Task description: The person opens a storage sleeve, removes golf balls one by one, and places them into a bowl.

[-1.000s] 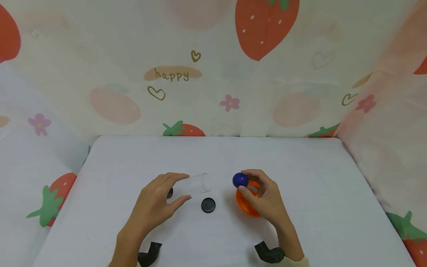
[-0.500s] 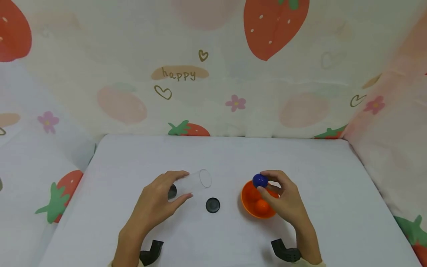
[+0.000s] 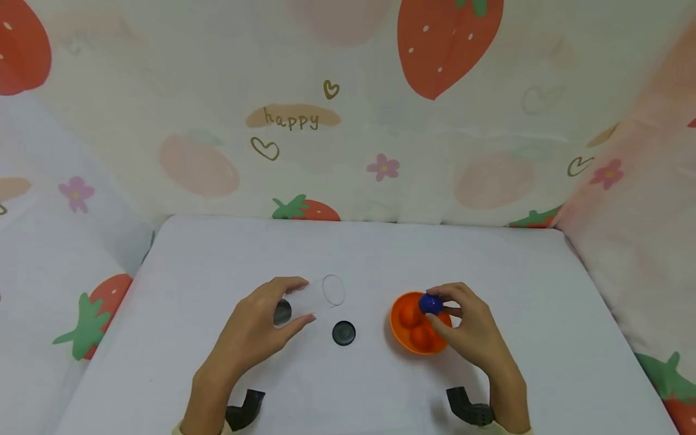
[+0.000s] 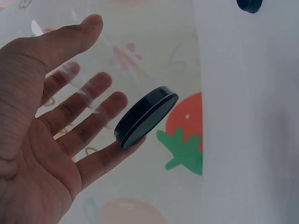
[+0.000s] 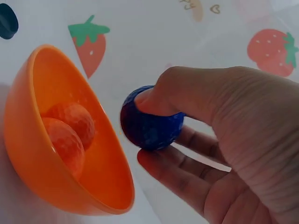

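Note:
My left hand [image 3: 252, 335] grips a clear plastic cylinder [image 3: 321, 293] between thumb and fingers, its open-looking rim facing right. A black end cap [image 4: 146, 116] closes the cylinder's near end, below the fingers in the left wrist view. With thumb and fingertips my right hand [image 3: 470, 329] pinches a dark blue dimpled ball [image 5: 152, 119]. That ball is at the right rim of an orange bowl [image 5: 23, 154], overlapping it in the head view. Inside the bowl lie two orange balls [image 5: 63, 144], which touch each other.
A loose round black cap [image 3: 344, 333] lies on the white table [image 3: 364, 386] between the hands. Behind the table hangs a strawberry-print curtain [image 3: 348, 139]. Black camera mounts [image 3: 469, 409] stick out from both wrists.
My right hand has moved right with the blue ball, then slightly down toward the bowl's right rim, uncovering the orange balls. The cylinder's rim end has tipped up a little. The head view shifted slightly.

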### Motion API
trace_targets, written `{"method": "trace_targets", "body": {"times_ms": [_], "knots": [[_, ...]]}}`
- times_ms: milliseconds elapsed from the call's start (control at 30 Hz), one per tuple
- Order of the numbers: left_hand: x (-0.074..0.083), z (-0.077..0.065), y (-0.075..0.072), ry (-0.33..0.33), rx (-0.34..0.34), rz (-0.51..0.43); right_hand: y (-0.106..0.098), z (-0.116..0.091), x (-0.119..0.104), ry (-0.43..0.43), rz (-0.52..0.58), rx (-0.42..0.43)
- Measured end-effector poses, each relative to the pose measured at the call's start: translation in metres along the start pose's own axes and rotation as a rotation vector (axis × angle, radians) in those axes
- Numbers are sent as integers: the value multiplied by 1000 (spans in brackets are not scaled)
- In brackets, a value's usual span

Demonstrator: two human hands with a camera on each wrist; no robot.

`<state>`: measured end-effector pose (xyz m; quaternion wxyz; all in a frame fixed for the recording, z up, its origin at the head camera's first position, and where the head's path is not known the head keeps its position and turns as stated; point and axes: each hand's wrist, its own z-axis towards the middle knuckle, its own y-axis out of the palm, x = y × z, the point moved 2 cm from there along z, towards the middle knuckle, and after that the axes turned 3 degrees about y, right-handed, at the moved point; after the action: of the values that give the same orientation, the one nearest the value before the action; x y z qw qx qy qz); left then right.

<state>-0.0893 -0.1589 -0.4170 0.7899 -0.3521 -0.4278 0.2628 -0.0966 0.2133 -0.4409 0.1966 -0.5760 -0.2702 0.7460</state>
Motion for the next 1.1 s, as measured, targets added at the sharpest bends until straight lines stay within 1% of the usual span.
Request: {"method": "trace_targets", "body": {"times_ms": [100, 167, 267, 333, 400, 500, 600, 700, 833, 933, 1100], "knots": [[-1, -1, 0, -12, -4, 2, 0, -1, -1, 39, -44, -18], [0, -1, 2, -20, -22, -3, -2, -3, -1, 61, -62, -17], [0, -3, 3, -37, -39, 2, -2, -4, -1, 69, -65, -11], [0, -5, 2, -45, -34, 8, 0, -3, -1, 66, -62, -12], [-1, -6, 1, -38, -14, 10, 1, -2, -1, 63, -59, -19], [-1, -4, 1, -5, 17, -6, 1, -1, 0, 55, -53, -27], [0, -1, 2, 19, 30, -9, 1, -2, 1, 52, -60, -38], [0, -2, 1, 20, 37, -1, 2, -2, 0, 50, -82, -43], [0, -1, 0, 18, 41, 1, 0, -2, -1, 60, -121, 2], [0, -2, -1, 5, 40, 0, -2, -1, -2, 61, -144, 44], [0, -5, 0, -14, 46, 4, -1, 0, -2, 50, -150, 66]]}}
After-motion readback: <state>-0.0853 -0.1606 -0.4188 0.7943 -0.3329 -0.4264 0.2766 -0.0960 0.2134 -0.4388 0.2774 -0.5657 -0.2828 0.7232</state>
